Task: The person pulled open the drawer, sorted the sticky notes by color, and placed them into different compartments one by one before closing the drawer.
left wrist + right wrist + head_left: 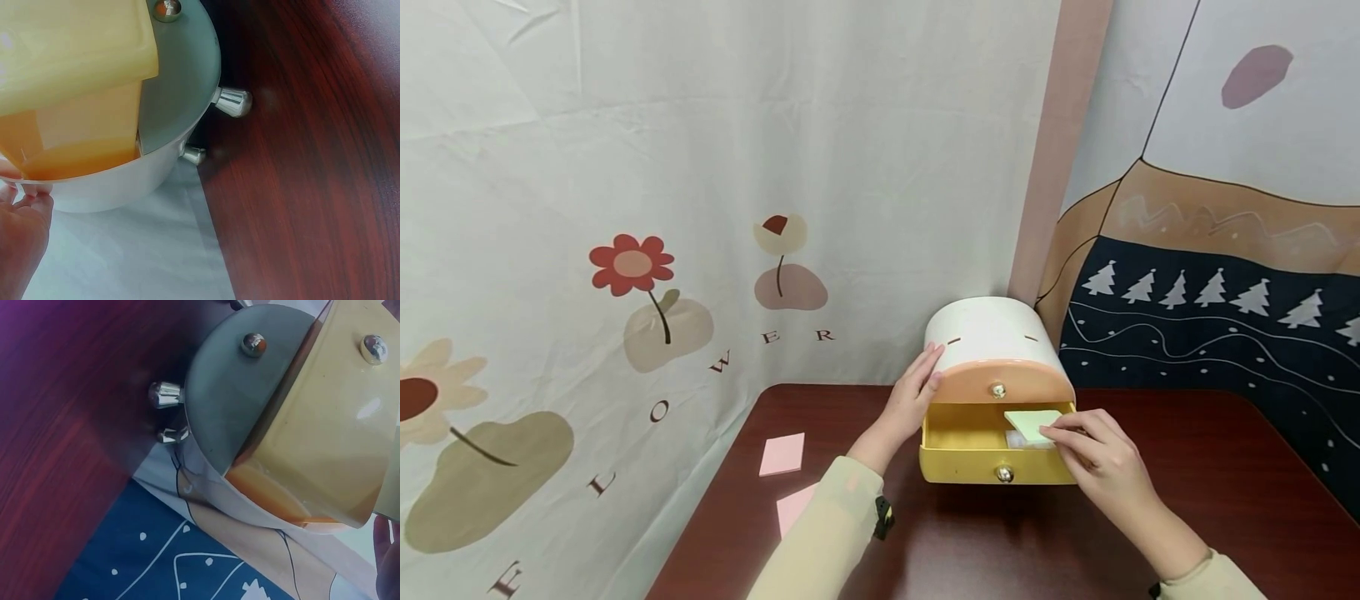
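Observation:
A rounded desktop drawer box with a white shell (988,329) has its yellow drawer (958,467) pulled out. My left hand (901,408) rests along the box's left side, its fingers straight against the white shell. In the left wrist view, those fingertips (41,203) are at the shell's edge. Over the drawer's right half, my right hand (1101,462) pinches a pale green sticky note pad (1032,423) by its right corner, tilted above the drawer floor. Beneath the pad lies a small whitish translucent item (1017,439), partly hidden.
Two pink sticky note pads, a farther one (782,454) and a nearer one (793,506) partly behind my left sleeve, lie on the dark red table (1195,467). An orange drawer (966,383) above the yellow one is closed. Printed curtains (880,167) hang behind.

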Available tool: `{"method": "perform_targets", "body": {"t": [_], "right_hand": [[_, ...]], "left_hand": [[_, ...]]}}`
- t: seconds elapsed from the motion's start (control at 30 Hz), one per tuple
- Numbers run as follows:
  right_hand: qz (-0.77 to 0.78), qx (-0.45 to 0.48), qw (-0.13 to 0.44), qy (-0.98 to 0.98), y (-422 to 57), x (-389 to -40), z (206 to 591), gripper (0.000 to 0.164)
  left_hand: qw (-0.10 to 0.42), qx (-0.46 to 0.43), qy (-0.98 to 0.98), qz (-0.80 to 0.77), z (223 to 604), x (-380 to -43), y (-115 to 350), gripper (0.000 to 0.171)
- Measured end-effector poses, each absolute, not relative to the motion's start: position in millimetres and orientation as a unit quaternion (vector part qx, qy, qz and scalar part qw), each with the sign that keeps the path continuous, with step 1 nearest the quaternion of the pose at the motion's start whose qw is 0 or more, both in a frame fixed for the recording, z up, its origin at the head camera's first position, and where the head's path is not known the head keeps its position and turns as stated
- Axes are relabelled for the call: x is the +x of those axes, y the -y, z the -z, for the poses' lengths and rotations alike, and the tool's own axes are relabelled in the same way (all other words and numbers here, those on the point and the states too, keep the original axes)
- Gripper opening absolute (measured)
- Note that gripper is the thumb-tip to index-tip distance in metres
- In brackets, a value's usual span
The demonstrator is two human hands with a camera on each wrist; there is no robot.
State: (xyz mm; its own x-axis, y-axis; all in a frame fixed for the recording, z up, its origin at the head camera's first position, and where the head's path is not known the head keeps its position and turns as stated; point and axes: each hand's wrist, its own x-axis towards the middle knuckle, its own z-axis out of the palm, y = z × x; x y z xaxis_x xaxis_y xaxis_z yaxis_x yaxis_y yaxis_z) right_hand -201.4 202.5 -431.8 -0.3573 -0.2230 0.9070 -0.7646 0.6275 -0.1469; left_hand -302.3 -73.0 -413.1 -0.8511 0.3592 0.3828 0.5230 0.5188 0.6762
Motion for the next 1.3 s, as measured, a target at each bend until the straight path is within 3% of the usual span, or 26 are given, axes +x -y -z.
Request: {"method": "perform_targets", "body": {"t": [0.63,0.83,1.3], "right_hand": [[-0.271,0.358,0.446,0.774,-181.5,-219.1,428.2,0.039],[-0.265,0.351,0.405,0.802,-177.7,-221.9,428.8,0.016],[-0.247,0.340,0.385,0.822,-162.3,-225.2,423.5,0.026]], "left_hand": [[0.090,-0.248,0.868,0.421,413.2,-302.3,72.8,0.048],[0.094,-0.252,0.867,0.420,413.7,-302.2,73.1,0.048],[0.096,-0.252,0.866,0.420,413.9,-302.3,72.8,0.049]]}}
